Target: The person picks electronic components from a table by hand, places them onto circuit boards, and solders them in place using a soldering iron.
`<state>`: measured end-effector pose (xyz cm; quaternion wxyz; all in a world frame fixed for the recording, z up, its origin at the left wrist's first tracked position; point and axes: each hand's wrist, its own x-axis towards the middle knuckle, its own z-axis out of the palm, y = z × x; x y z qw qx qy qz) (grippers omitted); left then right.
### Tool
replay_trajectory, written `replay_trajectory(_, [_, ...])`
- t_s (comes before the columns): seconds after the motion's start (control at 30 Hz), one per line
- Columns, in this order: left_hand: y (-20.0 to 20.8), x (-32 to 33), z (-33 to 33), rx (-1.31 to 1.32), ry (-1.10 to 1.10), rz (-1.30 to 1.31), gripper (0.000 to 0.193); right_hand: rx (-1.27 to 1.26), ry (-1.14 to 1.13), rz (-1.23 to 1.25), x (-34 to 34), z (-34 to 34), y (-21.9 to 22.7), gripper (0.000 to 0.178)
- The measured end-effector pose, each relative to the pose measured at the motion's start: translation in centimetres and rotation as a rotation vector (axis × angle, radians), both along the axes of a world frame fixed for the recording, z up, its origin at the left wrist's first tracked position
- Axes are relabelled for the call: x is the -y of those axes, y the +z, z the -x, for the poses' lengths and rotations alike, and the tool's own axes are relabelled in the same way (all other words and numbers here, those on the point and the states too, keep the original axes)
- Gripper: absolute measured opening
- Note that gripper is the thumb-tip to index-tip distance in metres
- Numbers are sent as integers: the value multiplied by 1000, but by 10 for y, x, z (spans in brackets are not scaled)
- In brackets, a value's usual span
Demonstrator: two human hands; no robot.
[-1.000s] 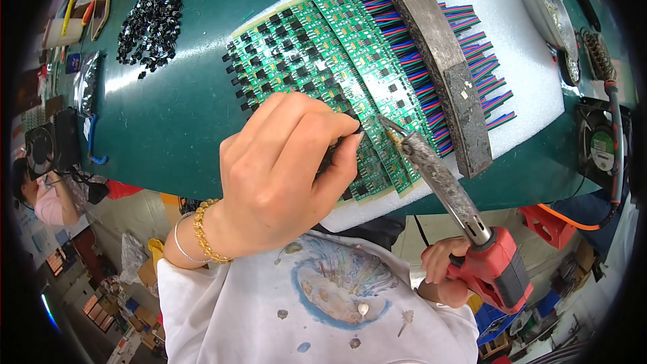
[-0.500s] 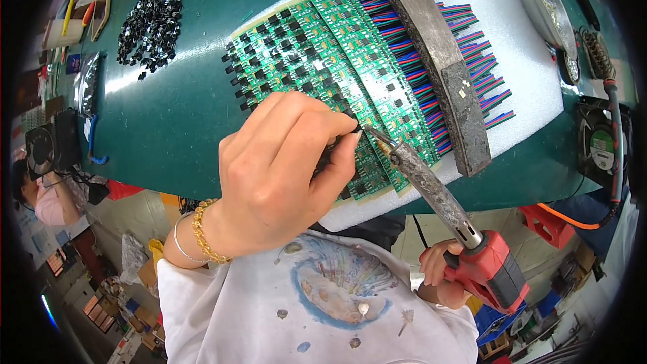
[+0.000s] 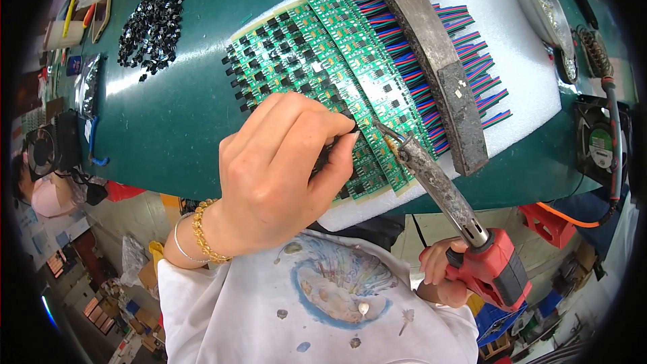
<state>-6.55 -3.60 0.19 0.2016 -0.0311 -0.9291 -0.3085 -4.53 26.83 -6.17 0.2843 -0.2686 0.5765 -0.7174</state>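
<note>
My left hand (image 3: 273, 168) is closed in a pinch over the green circuit boards (image 3: 373, 71). A small black component (image 3: 355, 128) shows at its thumb and forefinger, partly hidden by them. Rows of similar black components sit along the boards' left side. In my right hand (image 3: 441, 273), at the lower right, is the red and black handle of a soldering gun (image 3: 499, 276). Its long, stained metal barrel slants up and left, and the tip (image 3: 379, 123) is just right of my pinched fingers, over the boards. Whether the tip touches a board I cannot tell.
A heavy metal bar (image 3: 421, 34) lies across red, blue, green and black wires (image 3: 475, 44) beside the boards, on white foam (image 3: 532, 87). A pile of black components (image 3: 149, 34) is at the far left. A metal bowl (image 3: 544, 7) and a fan (image 3: 602, 145) are at the right.
The soldering gun's tip has moved a little to the right, away from my left fingertips. My left hand stays nearly in place, still pinched.
</note>
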Motion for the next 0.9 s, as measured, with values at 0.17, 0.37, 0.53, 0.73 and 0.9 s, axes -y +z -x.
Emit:
replay_trajectory(0.17, [2,-1,2,-25,-4,-14,22,-39,-8,44,-7,6,-1,80])
replay_trajectory(0.37, [7,-4,0,15,22,-9,18,-182,-483,-9,-11,17,6,79])
replay_trajectory(0.53, [4,-2,-5,-9,11,-35,17,-623,-978,33,17,65,52,68])
replay_trajectory(0.73, [13,15,-24,-10,85,-42,18,-300,-1102,-349,37,138,61,18])
replay_trajectory(0.9, [8,71,-42,-80,343,76,14,-315,-1178,-282,25,108,77,26])
